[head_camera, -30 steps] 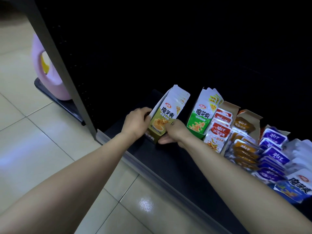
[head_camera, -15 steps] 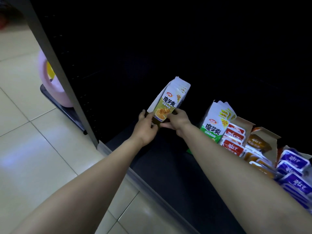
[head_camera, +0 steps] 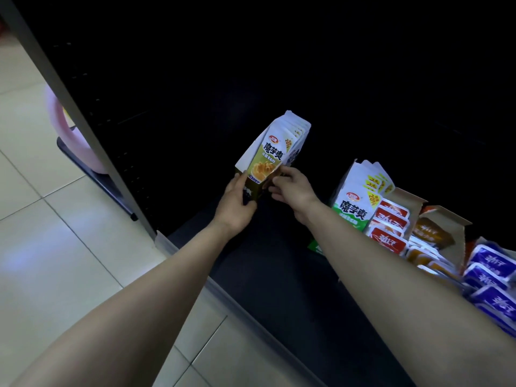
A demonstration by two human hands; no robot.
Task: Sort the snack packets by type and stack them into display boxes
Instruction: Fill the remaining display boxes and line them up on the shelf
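The left hand (head_camera: 237, 201) is curled round the lower left side of the olive display box (head_camera: 257, 189), thumb up along its front edge and fingers wrapped underneath. The right hand (head_camera: 293, 188) is narrowly closed and pinches the box's lower right front corner between thumb and fingertips. Both hands hold the same box.

The box is dark olive below, with a white inner flap rising on its left side. It is filled with a tight file of olive packets (head_camera: 272, 156), white at the top, with large dark characters and a picture of yellow food. The box tilts, its top leaning toward 1 o'clock. Whether its base touches the dark shelf (head_camera: 279, 289) cannot be told in the gloom.

The box sits between the two hands and rises from them toward 12 o'clock, the left hand at its 7 o'clock and the right hand at its 5 o'clock.

Well apart toward 3 o'clock of the hands stand green packets (head_camera: 354, 205). Next come red packets (head_camera: 391, 222), orange packets (head_camera: 431, 233) and blue packets (head_camera: 491, 275), running off toward 4 o'clock. At 9 o'clock lies the tiled floor (head_camera: 55, 261).
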